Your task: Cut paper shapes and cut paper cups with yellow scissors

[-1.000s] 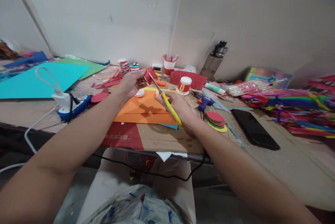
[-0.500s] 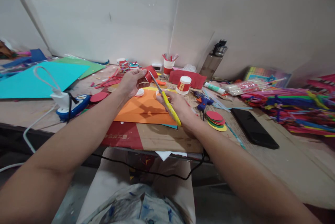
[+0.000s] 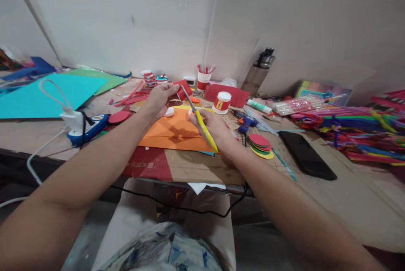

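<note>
My left hand point(image 3: 160, 98) pinches a small piece of red paper point(image 3: 182, 89) and holds it up above the desk. My right hand point(image 3: 212, 129) grips yellow-handled scissors point(image 3: 202, 125). Their blades point up and left, and the tips meet the edge of the red paper. Beneath both hands lie orange paper sheets point(image 3: 176, 132) on a cardboard mat point(image 3: 190, 169).
A white glue jar point(image 3: 222, 102), a blue glue gun point(image 3: 245, 121), a stack of coloured paper circles point(image 3: 261, 145), a black phone point(image 3: 306, 155) and a heap of coloured strips point(image 3: 357, 134) lie to the right. Cyan paper point(image 3: 41, 96) and a plugged power strip point(image 3: 84, 127) sit left.
The scissors and the red paper have shifted only slightly; both hands stay in nearly the same place, with the blades working at the paper's edge.
</note>
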The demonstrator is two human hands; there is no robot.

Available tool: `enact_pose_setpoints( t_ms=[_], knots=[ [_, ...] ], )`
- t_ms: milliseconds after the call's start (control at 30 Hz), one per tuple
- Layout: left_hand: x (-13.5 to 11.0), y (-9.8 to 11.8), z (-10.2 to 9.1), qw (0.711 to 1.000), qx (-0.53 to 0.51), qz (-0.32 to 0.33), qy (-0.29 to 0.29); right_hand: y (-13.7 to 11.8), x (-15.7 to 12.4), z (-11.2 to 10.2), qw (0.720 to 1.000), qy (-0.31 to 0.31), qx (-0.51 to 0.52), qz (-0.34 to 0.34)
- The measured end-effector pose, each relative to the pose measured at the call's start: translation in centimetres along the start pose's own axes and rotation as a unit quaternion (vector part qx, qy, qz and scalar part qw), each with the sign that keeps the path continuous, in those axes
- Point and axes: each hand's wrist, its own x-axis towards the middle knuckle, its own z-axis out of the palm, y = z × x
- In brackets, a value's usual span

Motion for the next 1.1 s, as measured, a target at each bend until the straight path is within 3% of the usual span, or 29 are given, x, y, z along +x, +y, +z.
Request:
enact_pose_setpoints(
  t_ms=[867, 1100],
  knots=[
    [-0.15, -0.23, 0.37, 1.000, -0.013, 0.004, -0.026, 0.09, 0.04, 0.40, 1.000, 0.009, 0.002, 0.026],
    [0.28, -0.06, 0.39, 0.996, -0.071, -0.056, 0.011, -0.26, 0.09, -0.34, 0.999, -0.015, -0.040, 0.029]
  ],
)
